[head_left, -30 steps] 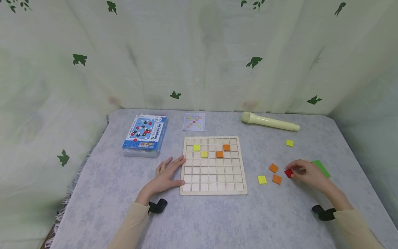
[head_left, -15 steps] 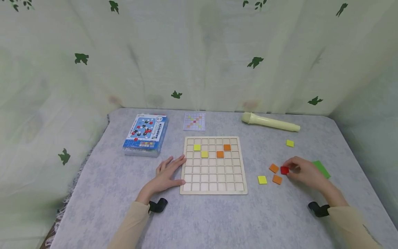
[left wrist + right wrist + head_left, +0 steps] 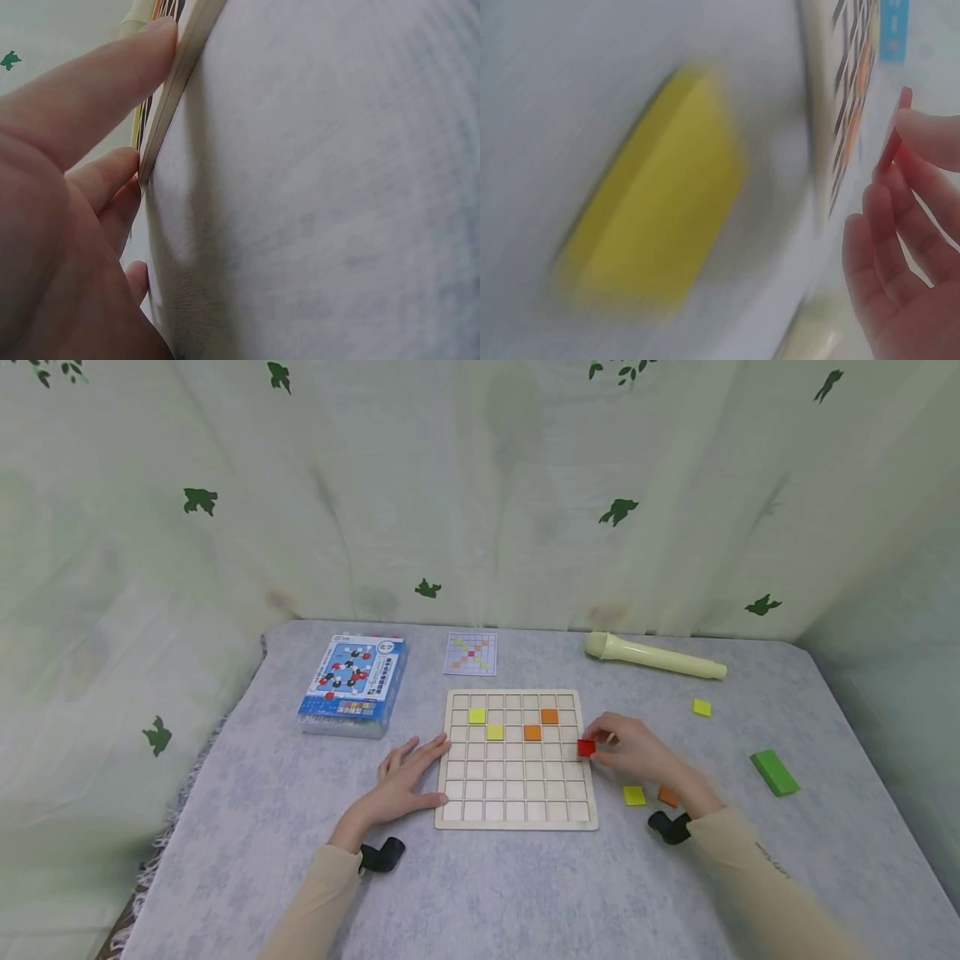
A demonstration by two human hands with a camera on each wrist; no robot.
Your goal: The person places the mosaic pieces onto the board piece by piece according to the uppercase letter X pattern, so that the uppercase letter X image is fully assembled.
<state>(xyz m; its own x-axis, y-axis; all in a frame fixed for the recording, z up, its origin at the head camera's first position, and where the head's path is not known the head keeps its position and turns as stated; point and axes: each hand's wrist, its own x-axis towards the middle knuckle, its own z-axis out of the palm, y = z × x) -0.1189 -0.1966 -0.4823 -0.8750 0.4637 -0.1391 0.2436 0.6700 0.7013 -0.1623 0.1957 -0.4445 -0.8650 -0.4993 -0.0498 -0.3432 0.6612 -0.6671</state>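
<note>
A square red tile [image 3: 586, 747] is pinched between the thumb and fingers of my right hand [image 3: 633, 750], over the right edge of a pale wooden grid board [image 3: 516, 825]. The same red tile [image 3: 894, 135] shows edge-on in the right wrist view. My left hand [image 3: 401, 783] rests at the board's left edge, fingers spread and fairly straight, thumb and fingertips touching the rim. Two yellow tiles [image 3: 477, 716] and two orange tiles [image 3: 541, 724] sit in cells of the board's upper rows.
A yellow tile [image 3: 633, 796] and a partly hidden orange tile [image 3: 667, 797] lie by my right forearm. Farther right are another yellow tile [image 3: 701, 707] and a green block [image 3: 775, 773]. Behind are a pattern card [image 3: 470, 654], a blue-and-white box [image 3: 352, 685] and a cream microphone-shaped object [image 3: 654, 657].
My right hand has carried the red tile leftward from among the loose tiles to the board's right edge. The green block is now uncovered. My left hand has stayed in place.
</note>
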